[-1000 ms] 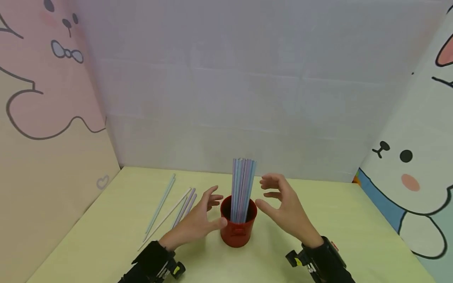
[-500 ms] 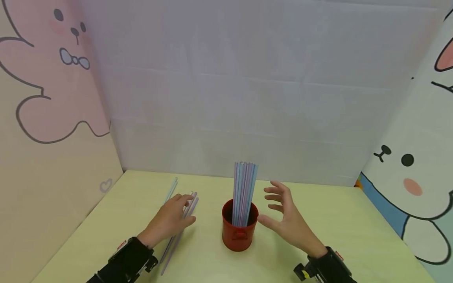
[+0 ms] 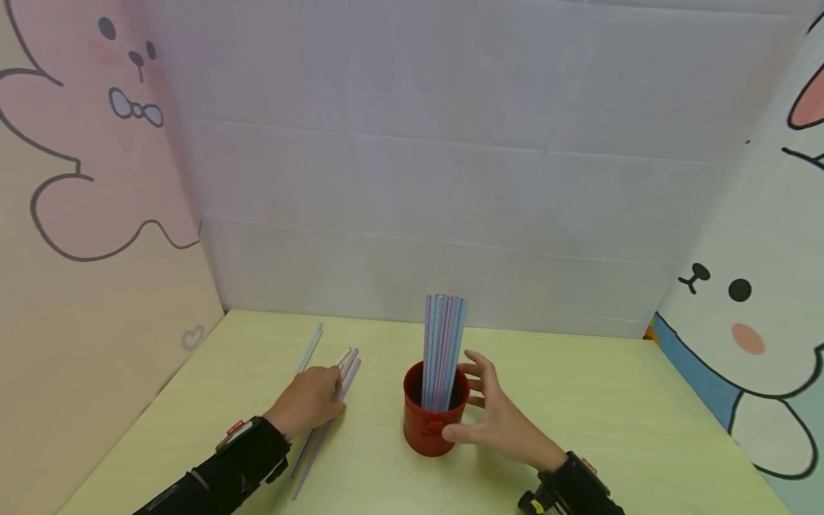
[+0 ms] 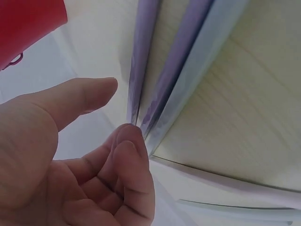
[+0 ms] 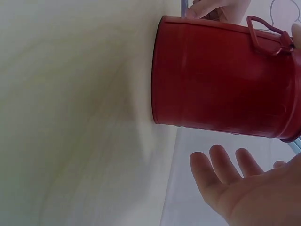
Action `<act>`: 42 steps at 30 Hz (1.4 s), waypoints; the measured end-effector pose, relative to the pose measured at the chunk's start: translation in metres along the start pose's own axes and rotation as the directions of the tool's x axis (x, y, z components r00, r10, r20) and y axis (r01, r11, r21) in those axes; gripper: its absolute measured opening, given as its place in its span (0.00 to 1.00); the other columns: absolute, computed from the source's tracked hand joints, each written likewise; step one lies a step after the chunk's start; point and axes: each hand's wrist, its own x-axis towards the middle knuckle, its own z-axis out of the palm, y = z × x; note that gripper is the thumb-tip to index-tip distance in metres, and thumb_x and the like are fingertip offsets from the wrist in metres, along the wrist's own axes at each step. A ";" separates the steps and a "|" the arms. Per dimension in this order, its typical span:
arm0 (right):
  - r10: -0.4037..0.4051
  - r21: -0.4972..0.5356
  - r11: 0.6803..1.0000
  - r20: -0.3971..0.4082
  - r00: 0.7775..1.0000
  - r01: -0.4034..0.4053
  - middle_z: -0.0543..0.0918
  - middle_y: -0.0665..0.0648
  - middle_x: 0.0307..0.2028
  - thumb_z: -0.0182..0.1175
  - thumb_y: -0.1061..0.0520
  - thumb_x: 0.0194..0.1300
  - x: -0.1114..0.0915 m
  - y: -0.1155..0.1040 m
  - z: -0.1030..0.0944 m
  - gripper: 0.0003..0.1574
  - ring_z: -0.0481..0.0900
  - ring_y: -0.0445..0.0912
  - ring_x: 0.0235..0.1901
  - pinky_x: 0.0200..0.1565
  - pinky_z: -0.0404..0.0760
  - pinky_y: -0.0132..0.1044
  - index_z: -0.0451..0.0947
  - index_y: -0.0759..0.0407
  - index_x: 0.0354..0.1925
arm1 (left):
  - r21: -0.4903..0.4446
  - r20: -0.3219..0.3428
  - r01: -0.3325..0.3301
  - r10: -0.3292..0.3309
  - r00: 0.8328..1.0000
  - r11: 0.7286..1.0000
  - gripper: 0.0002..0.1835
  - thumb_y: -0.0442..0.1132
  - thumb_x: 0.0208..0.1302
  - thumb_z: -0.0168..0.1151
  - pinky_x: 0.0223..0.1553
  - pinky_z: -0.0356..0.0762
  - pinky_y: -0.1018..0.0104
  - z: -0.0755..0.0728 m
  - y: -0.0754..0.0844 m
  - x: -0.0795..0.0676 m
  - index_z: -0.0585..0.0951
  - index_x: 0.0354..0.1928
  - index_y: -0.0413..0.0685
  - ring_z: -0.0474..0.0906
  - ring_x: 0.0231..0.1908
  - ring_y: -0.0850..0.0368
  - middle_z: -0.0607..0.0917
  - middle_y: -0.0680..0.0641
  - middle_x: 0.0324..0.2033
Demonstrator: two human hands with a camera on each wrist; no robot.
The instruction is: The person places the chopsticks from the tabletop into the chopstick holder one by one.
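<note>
My left hand (image 3: 305, 400) is low over the lilac straws (image 3: 350, 379) on the table, left of the red bucket (image 3: 421, 428). In the left wrist view its curled fingertips (image 4: 129, 136) are right at the lilac straws and a pale straw (image 4: 197, 61), while the thumb stands apart from them. A bundle of lilac and blue straws (image 3: 443, 350) stands upright in the bucket. My right hand (image 3: 496, 425) curves around the bucket's right side, thumb in front near the wire handle. In the right wrist view, a gap shows between its fingers (image 5: 223, 165) and the bucket wall.
Two light blue straws (image 3: 310, 347) lie farther left on the table, partly hidden behind the left hand. A white straw (image 3: 344, 355) lies beside the lilac ones. A pale wall (image 3: 386, 179) closes the table's back, with cartoon-printed panels on both sides.
My left hand has moved left from beside the bucket and down to the straws, its fingers curling in. The right hand has come closer around the bucket, thumb now in front of it.
</note>
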 end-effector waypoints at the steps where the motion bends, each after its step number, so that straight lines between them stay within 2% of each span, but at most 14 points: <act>1: 0.011 0.002 1.000 0.004 1.000 -0.011 0.57 0.53 0.65 0.74 0.53 0.51 0.001 0.001 0.001 0.66 0.66 0.51 0.59 0.58 0.69 0.52 0.37 0.35 0.70 | 0.006 -0.005 -0.001 0.001 1.000 1.000 0.11 0.34 0.50 0.70 0.24 0.68 0.63 0.001 0.000 0.001 0.74 0.29 0.46 0.66 0.23 0.58 0.72 0.53 0.22; 4: 0.037 0.018 0.999 0.012 0.999 -0.037 0.58 0.53 0.65 0.74 0.52 0.50 0.004 0.003 0.003 0.65 0.67 0.50 0.58 0.58 0.70 0.51 0.39 0.36 0.70 | 0.017 -0.018 -0.001 0.002 1.000 1.000 0.12 0.33 0.48 0.71 0.23 0.69 0.64 0.003 0.003 0.004 0.73 0.25 0.46 0.67 0.21 0.59 0.73 0.53 0.20; 8: 0.048 0.057 0.997 0.041 0.998 -0.050 0.60 0.53 0.64 0.74 0.52 0.51 0.008 0.007 0.004 0.63 0.67 0.51 0.59 0.58 0.69 0.54 0.40 0.36 0.70 | 0.025 -0.038 -0.004 0.005 0.999 1.000 0.12 0.32 0.46 0.71 0.20 0.70 0.65 0.005 0.007 0.005 0.74 0.23 0.45 0.68 0.19 0.60 0.73 0.53 0.19; 15: -0.020 0.077 0.997 0.100 0.995 0.012 0.62 0.49 0.64 0.73 0.53 0.52 0.011 0.012 0.008 0.64 0.64 0.47 0.61 0.59 0.64 0.57 0.39 0.38 0.71 | 0.031 -0.075 -0.016 0.018 0.997 0.999 0.13 0.28 0.44 0.70 0.17 0.70 0.66 0.007 0.015 0.006 0.73 0.18 0.47 0.68 0.17 0.60 0.73 0.53 0.16; 22: -0.027 0.062 0.998 0.089 0.996 0.021 0.67 0.47 0.62 0.75 0.52 0.49 0.011 0.015 0.014 0.57 0.67 0.45 0.59 0.59 0.65 0.54 0.49 0.39 0.68 | 0.021 -0.081 -0.003 0.005 0.997 1.000 0.14 0.30 0.43 0.72 0.17 0.70 0.67 0.014 0.018 0.009 0.74 0.15 0.48 0.68 0.17 0.60 0.73 0.54 0.15; 26: -0.051 0.046 0.998 0.088 0.995 0.047 0.68 0.46 0.61 0.74 0.52 0.50 0.011 0.016 0.014 0.55 0.68 0.44 0.58 0.58 0.66 0.53 0.51 0.39 0.67 | -0.037 -0.078 0.013 -0.016 0.997 0.999 0.13 0.32 0.44 0.72 0.19 0.70 0.66 0.014 0.019 0.011 0.75 0.18 0.50 0.68 0.18 0.61 0.74 0.55 0.17; 31: -0.075 0.037 0.997 0.095 0.993 0.072 0.68 0.46 0.61 0.74 0.52 0.50 0.013 0.012 0.013 0.55 0.69 0.44 0.57 0.58 0.67 0.52 0.52 0.39 0.67 | -0.120 -0.088 0.021 -0.031 0.996 0.993 0.09 0.34 0.51 0.69 0.20 0.68 0.65 -0.006 0.030 0.013 0.76 0.25 0.50 0.68 0.17 0.61 0.74 0.56 0.17; 34: -0.092 0.047 0.995 0.102 0.991 0.087 0.69 0.49 0.61 0.74 0.55 0.51 0.013 0.002 0.013 0.54 0.69 0.46 0.57 0.57 0.67 0.54 0.52 0.45 0.67 | -0.155 -0.118 0.010 -0.028 0.993 0.988 0.07 0.35 0.54 0.66 0.20 0.69 0.65 -0.022 0.038 0.015 0.76 0.28 0.51 0.70 0.17 0.63 0.75 0.57 0.18; 38: -0.112 0.060 0.993 0.116 0.987 0.106 0.69 0.55 0.61 0.73 0.59 0.51 0.011 -0.012 0.013 0.52 0.70 0.49 0.57 0.57 0.67 0.55 0.53 0.55 0.67 | -0.191 -0.192 -0.043 0.005 0.981 0.981 0.05 0.36 0.55 0.64 0.23 0.73 0.64 -0.040 0.048 0.019 0.77 0.31 0.52 0.73 0.19 0.64 0.78 0.58 0.20; 42: -0.125 0.055 0.991 0.121 0.985 0.119 0.70 0.57 0.60 0.72 0.60 0.52 0.011 -0.018 0.014 0.51 0.70 0.51 0.57 0.57 0.68 0.54 0.54 0.57 0.67 | -0.230 -0.277 -0.106 0.039 0.960 0.967 0.05 0.39 0.56 0.63 0.25 0.74 0.64 -0.056 0.059 0.024 0.77 0.34 0.55 0.74 0.22 0.65 0.79 0.60 0.22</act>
